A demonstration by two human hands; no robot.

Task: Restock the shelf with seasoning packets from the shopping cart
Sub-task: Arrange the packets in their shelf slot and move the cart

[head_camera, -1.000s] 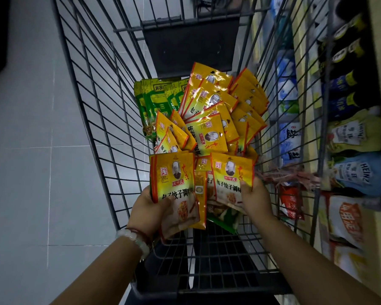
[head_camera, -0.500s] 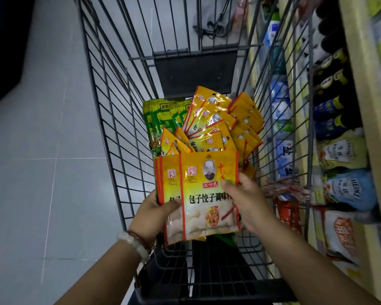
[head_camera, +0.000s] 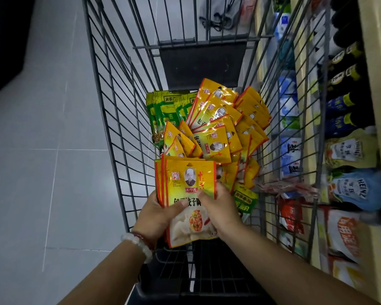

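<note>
Left hand (head_camera: 156, 219) and right hand (head_camera: 220, 211) both clamped on small stack of yellow packets (head_camera: 186, 183), thumbs across front, held upright inside cart (head_camera: 110, 119). Beyond hands: loose yellow pile (head_camera: 220, 128), green packets (head_camera: 165, 108) behind. Right of right hand: shelf (head_camera: 374, 62).

Glossy plastic seasoning packets (head_camera: 186, 179) catch glare; the shopping cart (head_camera: 110, 89) is grey painted metal wire, over smooth matt floor tiles (head_camera: 37, 128).
</note>
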